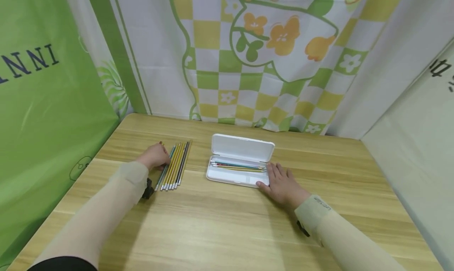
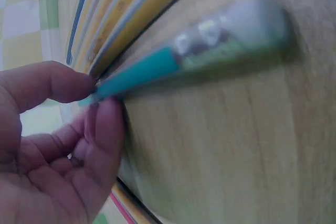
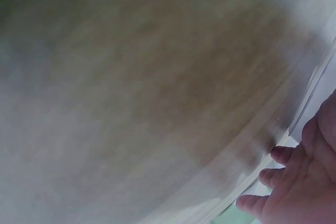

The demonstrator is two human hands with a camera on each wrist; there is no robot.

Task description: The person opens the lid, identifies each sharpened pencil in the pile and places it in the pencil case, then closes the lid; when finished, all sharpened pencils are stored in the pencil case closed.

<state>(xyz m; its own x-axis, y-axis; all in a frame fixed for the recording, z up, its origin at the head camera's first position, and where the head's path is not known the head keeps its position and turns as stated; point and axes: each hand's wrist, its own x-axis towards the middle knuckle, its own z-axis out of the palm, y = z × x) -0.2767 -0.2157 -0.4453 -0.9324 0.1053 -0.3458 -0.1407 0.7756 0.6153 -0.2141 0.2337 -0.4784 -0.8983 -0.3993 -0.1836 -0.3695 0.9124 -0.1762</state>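
My left hand (image 1: 155, 156) pinches a teal pencil (image 2: 139, 72) between thumb and fingertip, its white eraser end pointing toward the wrist camera. Just right of that hand lies a row of yellow and dark pencils (image 1: 175, 166), side by side with their erasers toward me. A white pencil case (image 1: 227, 180) stands with its lid (image 1: 242, 147) raised at the back. Several pencils (image 1: 237, 167), yellow, teal and red among them, lie lengthwise inside. At the case's right end rests my right hand (image 1: 283, 188), fingers extended and thumb at the front corner.
The wooden table (image 1: 198, 223) reaches back to a patterned curtain (image 1: 244, 78). Green fabric (image 1: 46, 117) hangs along the left side, and a pale panel (image 1: 418, 133) borders the right. More pencil shafts (image 2: 131, 205) show beneath the left hand in its wrist view.
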